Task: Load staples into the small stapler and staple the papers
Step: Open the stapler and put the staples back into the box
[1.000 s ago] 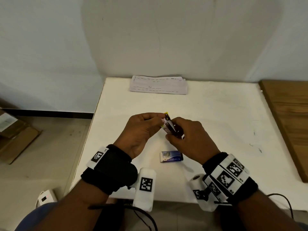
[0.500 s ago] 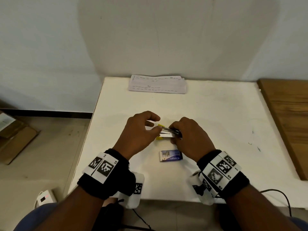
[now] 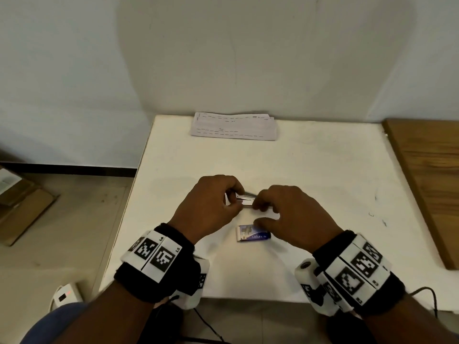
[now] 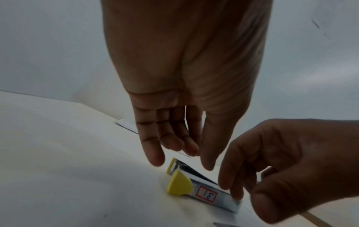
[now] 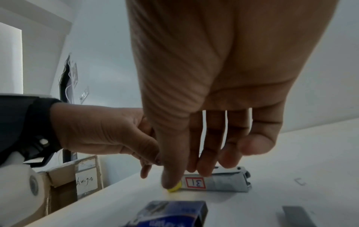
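The small metal stapler (image 3: 246, 201) with yellow ends and a "31" label (image 4: 205, 195) lies on its side on the white table (image 3: 323, 182), its arms slightly apart. My left hand (image 3: 236, 197) reaches down with straight fingers and thumb either side of its yellow end (image 4: 179, 184). The fingertips of my right hand (image 3: 258, 213) rest on the other end (image 5: 219, 182), with the thumb off it. A blue staple box (image 3: 253, 236) lies just in front. The folded papers (image 3: 234, 126) lie at the table's far edge.
A wooden board (image 3: 432, 175) adjoins the table on the right. A flat grey strip (image 5: 297, 216) and a loose staple (image 5: 300, 181) lie to the right of the stapler. Cardboard boxes (image 3: 22, 209) sit on the floor to the left.
Both hands brought the stapler down from the air onto the table. Their grip on it has loosened into straight fingers.
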